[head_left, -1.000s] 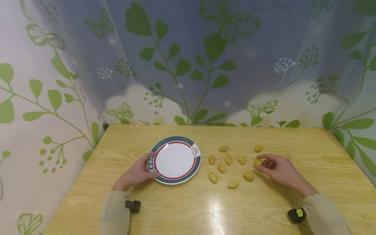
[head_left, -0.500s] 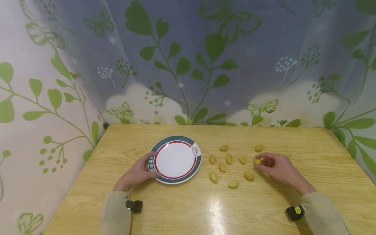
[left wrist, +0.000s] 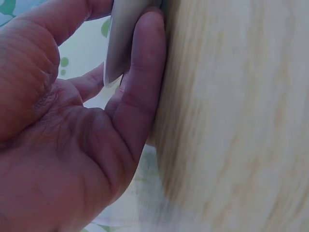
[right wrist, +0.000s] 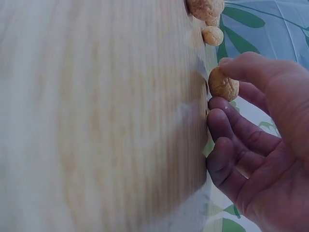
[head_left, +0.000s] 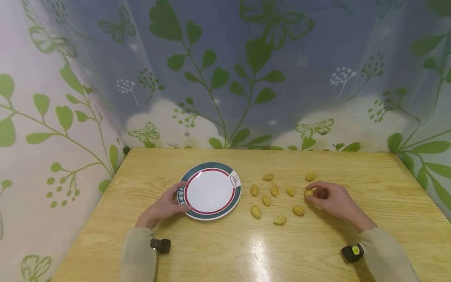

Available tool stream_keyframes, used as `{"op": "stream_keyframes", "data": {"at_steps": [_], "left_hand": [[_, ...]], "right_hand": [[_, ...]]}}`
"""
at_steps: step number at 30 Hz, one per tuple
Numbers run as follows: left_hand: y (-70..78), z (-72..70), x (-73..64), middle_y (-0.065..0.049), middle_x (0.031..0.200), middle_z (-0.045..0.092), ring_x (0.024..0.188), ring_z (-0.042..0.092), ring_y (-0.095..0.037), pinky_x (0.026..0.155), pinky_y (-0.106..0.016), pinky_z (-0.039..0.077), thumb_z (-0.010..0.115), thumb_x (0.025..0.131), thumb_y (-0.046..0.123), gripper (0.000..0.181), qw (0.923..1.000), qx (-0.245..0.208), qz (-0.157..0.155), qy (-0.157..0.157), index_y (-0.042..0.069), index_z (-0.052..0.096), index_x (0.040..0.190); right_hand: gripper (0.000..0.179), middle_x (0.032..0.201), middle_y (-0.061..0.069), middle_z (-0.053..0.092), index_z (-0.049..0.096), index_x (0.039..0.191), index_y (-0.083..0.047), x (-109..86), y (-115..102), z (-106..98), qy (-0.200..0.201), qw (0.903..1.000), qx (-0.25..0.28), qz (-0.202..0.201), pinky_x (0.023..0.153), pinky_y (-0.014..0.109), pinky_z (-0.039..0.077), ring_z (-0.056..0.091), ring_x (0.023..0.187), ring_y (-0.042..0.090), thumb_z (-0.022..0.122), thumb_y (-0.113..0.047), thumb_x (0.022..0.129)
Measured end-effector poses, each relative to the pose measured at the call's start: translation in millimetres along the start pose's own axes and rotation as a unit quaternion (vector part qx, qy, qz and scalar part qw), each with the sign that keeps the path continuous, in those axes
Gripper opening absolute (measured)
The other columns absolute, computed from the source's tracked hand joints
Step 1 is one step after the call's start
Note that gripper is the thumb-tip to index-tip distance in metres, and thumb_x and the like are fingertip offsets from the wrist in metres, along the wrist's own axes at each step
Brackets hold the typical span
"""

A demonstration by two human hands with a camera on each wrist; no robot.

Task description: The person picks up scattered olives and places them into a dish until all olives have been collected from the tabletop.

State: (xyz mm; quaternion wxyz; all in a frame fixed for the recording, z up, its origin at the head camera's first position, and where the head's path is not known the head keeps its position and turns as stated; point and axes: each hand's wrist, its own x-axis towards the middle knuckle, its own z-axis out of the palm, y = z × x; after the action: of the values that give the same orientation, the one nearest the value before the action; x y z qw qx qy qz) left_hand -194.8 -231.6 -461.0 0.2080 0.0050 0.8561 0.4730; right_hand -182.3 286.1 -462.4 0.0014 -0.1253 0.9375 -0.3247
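Note:
A round white plate (head_left: 210, 192) with a dark teal rim and a red ring lies on the table, left of the middle. My left hand (head_left: 163, 207) holds its left edge, the thumb over the rim; in the left wrist view, fingers (left wrist: 145, 53) reach beneath the plate. To the right, my right hand (head_left: 332, 199) pinches a small wrinkled yellow oval piece (head_left: 308, 193) between thumb and index finger. The right wrist view has this piece (right wrist: 223, 84) close to the tabletop; whether it touches the wood I cannot tell. The other right fingers are bent beside it.
Several similar yellow pieces (head_left: 274, 190) lie scattered between the plate and my right hand; one (head_left: 310, 176) sits just behind that hand. The light wooden table (head_left: 225, 250) reaches a patterned cloth (head_left: 225, 98) along its far edge.
My right wrist has shifted very slightly left, its fingers staying at the same yellow piece. The left hand and the plate stay in place.

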Motion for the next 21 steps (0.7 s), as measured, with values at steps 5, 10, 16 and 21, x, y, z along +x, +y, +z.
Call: {"op": "stream_keyframes", "data": {"at_steps": [5,10,16,21], "left_hand": [[3.3,1.3,0.5,-0.019,0.155,0.037,0.115,0.053,-0.030,0.100,-0.038,0.045,0.084,0.086,0.026,0.087,1.0000,0.001,-0.004,0.001,0.019,0.035,0.157],[5.2,3.2,-0.9,-0.020,0.161,0.031,0.130,0.046,-0.034,0.112,-0.051,0.042,0.083,0.086,0.030,0.087,0.9999,0.010,-0.013,0.006,0.022,0.034,0.158],[5.6,4.6,-0.7,-0.019,0.151,0.040,0.118,0.052,-0.028,0.091,-0.031,0.051,0.084,0.086,0.025,0.086,0.9999,-0.009,-0.005,0.005,0.019,0.035,0.157],[4.7,3.7,-2.4,-0.020,0.144,0.045,0.110,0.056,-0.023,0.079,-0.025,0.052,0.083,0.086,0.021,0.086,0.9997,-0.025,0.006,0.000,0.016,0.034,0.157]], "right_hand": [[0.026,0.082,-0.003,0.069,0.074,0.114,-0.011,-1.6,-1,-1,0.008,0.9999,0.004,-0.005,0.062,0.023,0.048,0.060,0.070,0.000,0.078,-0.023,0.091],[0.026,0.086,0.000,0.070,0.074,0.114,-0.011,-2.4,-4,-2,0.024,0.9996,0.009,-0.007,0.060,0.023,0.049,0.062,0.073,0.001,0.078,-0.020,0.091],[0.027,0.092,0.004,0.072,0.073,0.118,-0.011,-2.1,-10,-4,0.029,0.9990,0.031,-0.010,0.058,0.024,0.049,0.064,0.076,0.002,0.077,-0.018,0.092],[0.025,0.091,0.004,0.073,0.075,0.116,-0.013,-0.9,-17,-4,0.042,0.9983,0.035,-0.018,0.057,0.024,0.049,0.064,0.076,0.002,0.077,-0.018,0.092]]}}
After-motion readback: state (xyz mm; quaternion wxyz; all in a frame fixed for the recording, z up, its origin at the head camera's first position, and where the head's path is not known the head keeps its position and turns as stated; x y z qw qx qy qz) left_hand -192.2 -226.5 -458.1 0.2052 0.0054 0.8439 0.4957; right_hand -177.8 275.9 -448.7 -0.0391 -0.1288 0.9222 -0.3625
